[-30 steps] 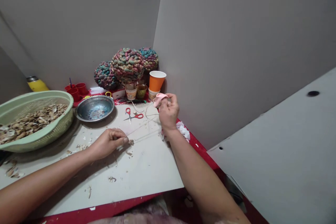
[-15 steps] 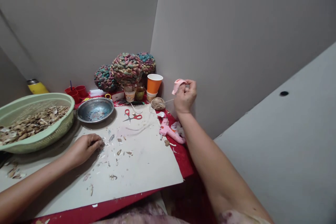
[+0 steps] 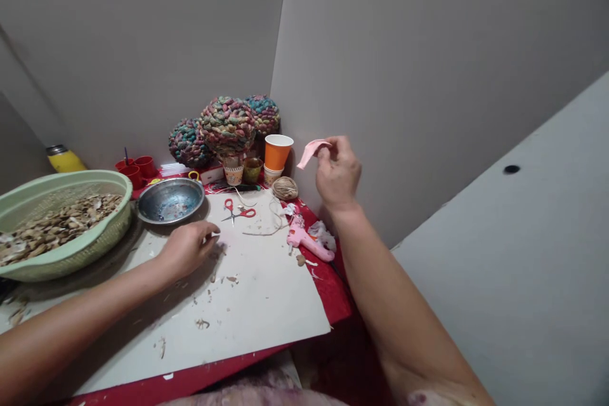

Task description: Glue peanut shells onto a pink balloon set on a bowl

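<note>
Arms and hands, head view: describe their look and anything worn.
Each grip is a bare human hand, left hand and right hand, with no glove, watch or bracelet showing. The left forearm and right forearm are uncovered. Beyond the right elbow, a pale sleeve with purplish marks just shows; no left sleeve is in view.

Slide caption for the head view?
Right hand holds up a pink strip; left hand near metal bowl and scissors.

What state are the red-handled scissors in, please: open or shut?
Open: the scissors lie on the white surface with their red handles spread wide and blade tips apart.
</note>
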Action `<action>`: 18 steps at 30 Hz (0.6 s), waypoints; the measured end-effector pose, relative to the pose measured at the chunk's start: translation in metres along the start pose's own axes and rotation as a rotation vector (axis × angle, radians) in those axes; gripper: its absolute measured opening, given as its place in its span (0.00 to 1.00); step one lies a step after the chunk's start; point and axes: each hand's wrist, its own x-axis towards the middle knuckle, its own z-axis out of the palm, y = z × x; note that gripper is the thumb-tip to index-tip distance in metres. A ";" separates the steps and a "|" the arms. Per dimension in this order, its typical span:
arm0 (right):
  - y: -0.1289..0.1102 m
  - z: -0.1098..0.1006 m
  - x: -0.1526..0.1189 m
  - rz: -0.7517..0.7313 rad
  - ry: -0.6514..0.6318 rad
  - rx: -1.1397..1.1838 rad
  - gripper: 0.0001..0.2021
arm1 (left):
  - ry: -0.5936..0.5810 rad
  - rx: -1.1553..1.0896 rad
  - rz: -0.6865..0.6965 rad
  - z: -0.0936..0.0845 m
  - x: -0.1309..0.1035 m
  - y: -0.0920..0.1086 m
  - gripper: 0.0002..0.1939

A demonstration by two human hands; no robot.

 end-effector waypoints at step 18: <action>0.010 0.013 -0.062 0.206 0.191 0.436 0.08 | -0.169 0.176 -0.122 0.031 0.142 0.017 0.12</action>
